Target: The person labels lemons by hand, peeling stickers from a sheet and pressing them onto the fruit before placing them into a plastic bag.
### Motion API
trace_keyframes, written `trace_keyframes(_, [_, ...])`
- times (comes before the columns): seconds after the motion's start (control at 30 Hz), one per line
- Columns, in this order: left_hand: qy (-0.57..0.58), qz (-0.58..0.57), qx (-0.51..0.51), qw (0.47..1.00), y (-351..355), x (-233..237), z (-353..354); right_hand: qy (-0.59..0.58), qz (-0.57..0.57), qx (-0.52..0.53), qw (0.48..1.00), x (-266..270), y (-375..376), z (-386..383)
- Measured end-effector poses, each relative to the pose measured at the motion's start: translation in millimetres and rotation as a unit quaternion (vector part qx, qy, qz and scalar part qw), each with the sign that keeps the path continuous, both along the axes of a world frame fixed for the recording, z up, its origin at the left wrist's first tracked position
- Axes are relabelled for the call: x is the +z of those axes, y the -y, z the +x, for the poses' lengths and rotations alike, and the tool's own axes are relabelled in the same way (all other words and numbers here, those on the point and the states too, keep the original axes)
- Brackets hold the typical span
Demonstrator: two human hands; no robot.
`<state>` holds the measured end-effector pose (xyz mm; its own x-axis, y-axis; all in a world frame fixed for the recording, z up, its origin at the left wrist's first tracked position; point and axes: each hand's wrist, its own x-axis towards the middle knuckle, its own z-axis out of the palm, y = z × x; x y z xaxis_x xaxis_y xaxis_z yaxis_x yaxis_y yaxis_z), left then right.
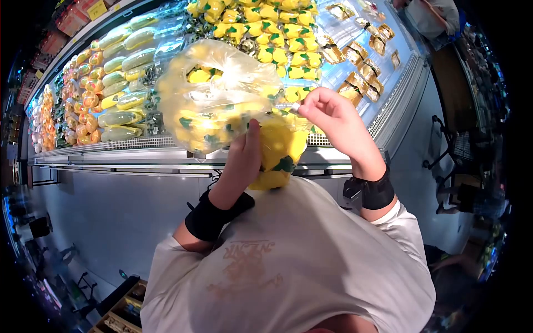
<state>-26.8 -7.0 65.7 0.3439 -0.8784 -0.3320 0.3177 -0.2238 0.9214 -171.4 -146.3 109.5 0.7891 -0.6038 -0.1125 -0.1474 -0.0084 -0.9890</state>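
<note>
A clear plastic bag is puffed out in front of me, over the produce display. Close to my chest are yellow bell peppers with green stems, under clear plastic. My left hand is closed at the side of the bag and peppers, thumb upward. To their right, my right hand pinches the thin twisted end of the plastic between thumb and fingertips. The bag overlaps part of the display behind it.
Rows of yellow peppers fill the display behind. Long pale green vegetables and wrapped orange-red round produce lie left, several brown packs right. A metal rail edges it. Another person stands far right.
</note>
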Motion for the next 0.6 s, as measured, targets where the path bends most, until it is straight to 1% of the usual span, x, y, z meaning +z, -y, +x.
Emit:
trace_keyframes(0.07, [-0.005, -0.002, -0.002, 1.0, -0.1, -2.5, 2.0, 0.115, 0.076, -0.048, 0.989, -2.2, -1.3, -4.0])
trace_keyframes(0.1, [-0.014, 0.009, 0.006, 1.0, -0.6, -2.4, 2.5, 0.129, 0.038, -0.086, 0.987, -5.1, -3.4, -2.5])
trace_keyframes(0.13, [-0.024, 0.019, 0.014, 0.999, -0.8, -2.0, 2.7, 0.128, 0.038, -0.086, 0.987, -7.7, -6.1, -0.2])
trace_keyframes(0.2, [-0.013, 0.021, 0.012, 1.0, -0.9, 0.1, 1.5, 0.134, -0.042, -0.105, 0.984, -12.0, -11.2, 1.4])
trace_keyframes(0.23, [-0.001, 0.022, 0.012, 1.0, -0.8, 0.9, 1.1, 0.117, -0.031, -0.068, 0.99, -12.6, -10.6, 0.8])
trace_keyframes(0.27, [0.0, 0.021, 0.01, 1.0, -0.6, 0.6, 1.1, 0.118, -0.032, -0.07, 0.99, -10.1, -11.9, 0.5])
trace_keyframes(0.33, [0.001, 0.013, 0.0, 1.0, -1.0, -0.6, 0.8, 0.063, 0.003, -0.023, 0.998, -2.9, -16.1, 0.5])
trace_keyframes(0.37, [0.001, 0.012, 0.0, 1.0, -1.2, -0.2, 0.7, 0.058, -0.027, -0.019, 0.998, -6.4, -16.2, 0.7])
trace_keyframes(0.4, [0.005, 0.016, -0.001, 1.0, -1.5, 0.1, 0.4, 0.058, -0.027, -0.019, 0.998, -8.7, -14.7, 0.8])
trace_keyframes(0.5, [0.016, 0.018, -0.019, 1.0, -3.8, 2.2, 1.5, 0.041, -0.029, -0.052, 0.997, -18.6, -9.7, 1.9])
trace_keyframes(0.57, [0.023, 0.015, -0.033, 0.999, -6.0, 4.8, 2.3, 0.07, -0.021, -0.094, 0.993, -28.3, -9.7, 4.3])
trace_keyframes(0.6, [0.095, 0.008, -0.081, 0.992, -7.2, 6.1, 2.4, 0.071, -0.022, -0.093, 0.993, -28.0, -11.0, 4.8])
